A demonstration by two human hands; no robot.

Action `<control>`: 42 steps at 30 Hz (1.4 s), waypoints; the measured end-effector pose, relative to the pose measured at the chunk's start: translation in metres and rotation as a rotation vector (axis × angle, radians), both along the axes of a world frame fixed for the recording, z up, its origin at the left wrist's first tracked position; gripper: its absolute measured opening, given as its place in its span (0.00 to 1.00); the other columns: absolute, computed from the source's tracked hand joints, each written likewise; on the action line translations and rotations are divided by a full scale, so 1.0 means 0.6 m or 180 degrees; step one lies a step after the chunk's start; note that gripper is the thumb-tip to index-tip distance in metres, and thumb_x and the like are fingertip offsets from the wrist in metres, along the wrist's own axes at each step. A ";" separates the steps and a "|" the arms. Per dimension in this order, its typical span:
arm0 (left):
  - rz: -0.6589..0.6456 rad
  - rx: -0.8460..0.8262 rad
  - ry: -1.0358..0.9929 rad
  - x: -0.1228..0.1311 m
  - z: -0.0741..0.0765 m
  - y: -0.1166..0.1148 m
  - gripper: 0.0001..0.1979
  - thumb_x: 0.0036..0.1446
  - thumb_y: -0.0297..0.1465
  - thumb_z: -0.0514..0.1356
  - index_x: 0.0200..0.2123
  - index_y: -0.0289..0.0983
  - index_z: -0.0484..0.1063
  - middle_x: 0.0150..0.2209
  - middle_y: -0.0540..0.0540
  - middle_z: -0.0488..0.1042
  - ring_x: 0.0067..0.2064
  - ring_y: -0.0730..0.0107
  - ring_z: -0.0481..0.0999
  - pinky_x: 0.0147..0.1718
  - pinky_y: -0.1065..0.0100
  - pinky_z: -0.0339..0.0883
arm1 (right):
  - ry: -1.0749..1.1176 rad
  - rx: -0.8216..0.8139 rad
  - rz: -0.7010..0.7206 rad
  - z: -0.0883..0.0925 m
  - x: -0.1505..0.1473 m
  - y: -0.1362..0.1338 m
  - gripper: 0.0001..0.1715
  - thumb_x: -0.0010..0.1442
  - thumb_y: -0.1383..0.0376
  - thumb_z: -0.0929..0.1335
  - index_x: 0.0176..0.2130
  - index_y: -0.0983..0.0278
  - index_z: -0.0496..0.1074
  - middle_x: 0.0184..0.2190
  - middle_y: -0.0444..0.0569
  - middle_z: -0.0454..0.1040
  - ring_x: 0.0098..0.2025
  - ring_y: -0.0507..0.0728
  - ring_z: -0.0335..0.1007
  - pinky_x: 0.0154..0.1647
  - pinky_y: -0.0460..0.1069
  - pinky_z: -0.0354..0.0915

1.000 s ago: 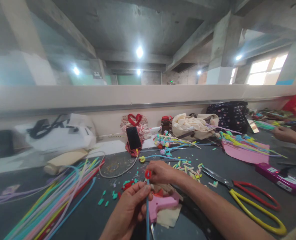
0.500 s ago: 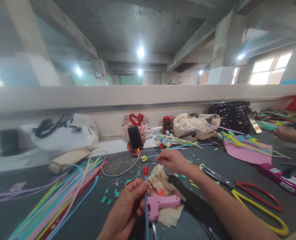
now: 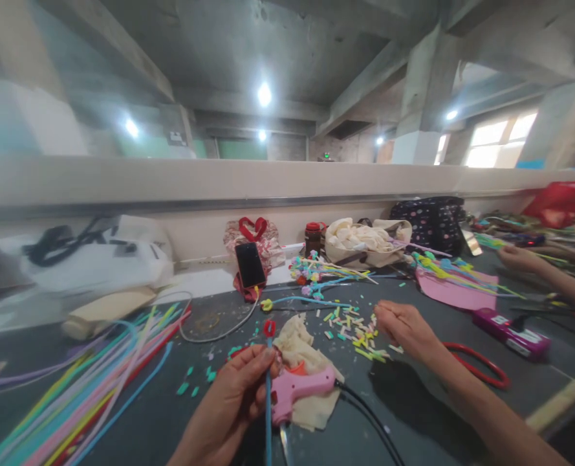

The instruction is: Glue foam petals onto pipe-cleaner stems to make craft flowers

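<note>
My left hand (image 3: 241, 391) pinches an upright blue pipe cleaner (image 3: 268, 414) topped with a small red curl (image 3: 269, 328). Just right of it, a pink glue gun (image 3: 299, 391) lies on a crumpled cream cloth (image 3: 294, 340). My right hand (image 3: 403, 327) is closed, fingers curled, beside scattered cut pipe-cleaner bits (image 3: 358, 330); what it holds, if anything, is hidden. By its forearm shows the red handle (image 3: 478, 366) of the scissors, whose blades and yellow handle are covered. A blue stem with a yellow curl (image 3: 266, 305) lies beyond the cloth.
Long coloured pipe cleaners (image 3: 88, 395) lie at left. At the back are a phone (image 3: 249, 264), a red-lidded bottle (image 3: 312, 239), finished pieces (image 3: 311, 268) and a fabric bag (image 3: 365, 239). A purple power box (image 3: 510, 333) sits right, near another person's hand (image 3: 522, 259).
My right hand has left the yellow-curled blue stem and come right and nearer, over the scissors. The view has turned slightly right. My left hand keeps its hold on the pipe cleaner.
</note>
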State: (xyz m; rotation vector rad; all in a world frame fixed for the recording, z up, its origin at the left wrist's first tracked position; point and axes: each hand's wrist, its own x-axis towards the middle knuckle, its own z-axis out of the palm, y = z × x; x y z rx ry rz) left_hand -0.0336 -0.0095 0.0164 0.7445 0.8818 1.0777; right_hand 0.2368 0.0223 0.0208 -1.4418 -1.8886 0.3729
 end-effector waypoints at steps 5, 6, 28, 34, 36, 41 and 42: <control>-0.0194 0.0020 0.0113 0.006 -0.004 -0.004 0.10 0.43 0.34 0.62 0.19 0.33 0.68 0.14 0.56 0.59 0.14 0.88 0.51 0.11 0.82 0.45 | -0.0381 -0.0214 0.0047 -0.020 0.044 -0.032 0.12 0.54 0.66 0.59 0.27 0.63 0.70 0.24 0.43 0.72 0.27 0.51 0.66 0.29 0.43 0.58; -0.0174 0.0042 0.0124 0.006 -0.004 -0.005 0.10 0.43 0.34 0.62 0.20 0.33 0.68 0.14 0.56 0.59 0.14 0.88 0.51 0.11 0.82 0.45 | -0.0484 -0.0175 0.0093 -0.027 0.048 -0.035 0.11 0.53 0.67 0.60 0.30 0.63 0.71 0.27 0.44 0.73 0.30 0.52 0.67 0.31 0.43 0.59; 0.0521 0.0046 -0.0009 -0.026 0.002 0.009 0.10 0.39 0.31 0.64 0.22 0.34 0.66 0.17 0.55 0.66 0.13 0.89 0.57 0.11 0.84 0.47 | -0.1963 -0.0311 0.0856 -0.043 -0.200 -0.082 0.21 0.53 0.52 0.60 0.30 0.64 0.72 0.29 0.53 0.75 0.29 0.59 0.70 0.25 0.48 0.55; 0.0257 0.0148 0.0125 -0.032 0.005 0.008 0.11 0.41 0.33 0.63 0.20 0.34 0.64 0.16 0.55 0.65 0.14 0.85 0.59 0.12 0.81 0.50 | -0.1731 -0.0136 0.0496 -0.041 -0.195 -0.067 0.13 0.57 0.60 0.58 0.32 0.61 0.69 0.32 0.47 0.72 0.32 0.55 0.68 0.28 0.46 0.56; 0.0093 0.0188 0.0268 -0.031 0.003 0.008 0.11 0.42 0.34 0.61 0.20 0.34 0.64 0.16 0.54 0.66 0.16 0.83 0.62 0.15 0.79 0.54 | -0.1930 0.0056 0.0493 -0.032 -0.180 -0.053 0.10 0.55 0.63 0.60 0.31 0.61 0.69 0.33 0.47 0.71 0.35 0.56 0.67 0.30 0.47 0.56; 0.0322 0.0076 0.0801 -0.020 -0.011 0.007 0.10 0.44 0.36 0.57 0.21 0.35 0.63 0.20 0.50 0.71 0.19 0.77 0.69 0.20 0.74 0.60 | -0.2161 0.0087 0.1009 -0.033 -0.164 -0.039 0.05 0.49 0.66 0.65 0.31 0.62 0.68 0.32 0.47 0.70 0.36 0.57 0.63 0.33 0.48 0.55; 0.0380 0.0072 0.0862 -0.019 -0.015 0.008 0.10 0.45 0.36 0.57 0.22 0.35 0.62 0.20 0.50 0.71 0.19 0.76 0.69 0.19 0.74 0.60 | -0.2067 0.0077 0.1064 -0.036 -0.161 -0.039 0.06 0.48 0.67 0.65 0.32 0.62 0.68 0.32 0.47 0.70 0.36 0.57 0.63 0.34 0.48 0.55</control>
